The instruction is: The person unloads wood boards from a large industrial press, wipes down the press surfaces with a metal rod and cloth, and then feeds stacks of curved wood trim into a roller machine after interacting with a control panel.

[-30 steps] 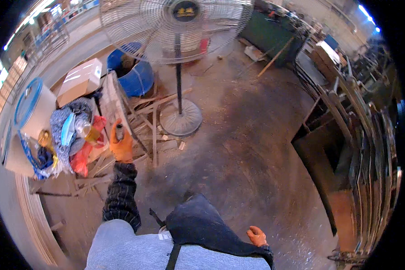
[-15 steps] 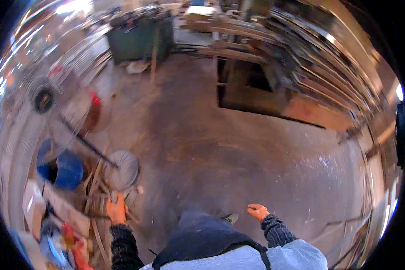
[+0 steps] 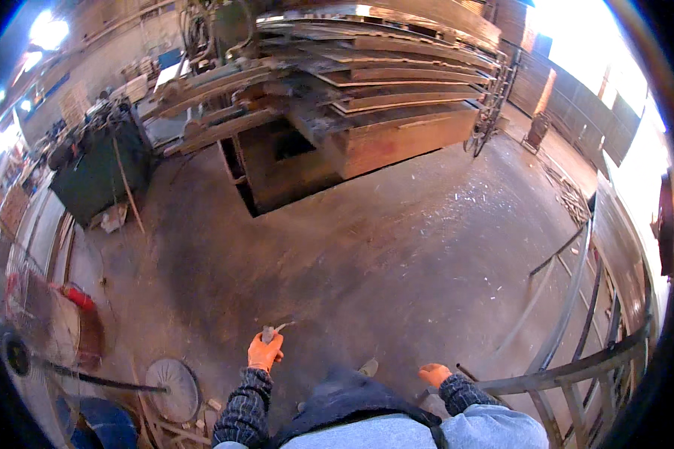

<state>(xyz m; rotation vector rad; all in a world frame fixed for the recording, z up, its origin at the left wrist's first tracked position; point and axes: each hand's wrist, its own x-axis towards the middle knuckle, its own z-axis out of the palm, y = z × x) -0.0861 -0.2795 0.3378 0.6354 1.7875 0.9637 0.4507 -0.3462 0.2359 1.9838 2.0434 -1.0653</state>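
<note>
My left hand, in an orange glove, is closed round a small tool; its stubby greyish end and a thin piece pointing right stick out past the fingers. Its exact kind is too small to tell. At the lower right, my gloved right hand is curled closed, and nothing shows sticking out of it. Beside that hand and sleeve lies the near end of a curved metal frame. Both hands hang over the dark floor in front of my body.
A stack of wide boards on a low platform stands ahead. Far left is a dark green bin with a stick leaning on it. Nearer left are a round-based stand, a blue drum and a red object.
My view has swung to the right, so the board stack sits further left and the metal frame shows more. My left hand has moved away from the round-based stand, and the small tool is now visible in it.
</note>
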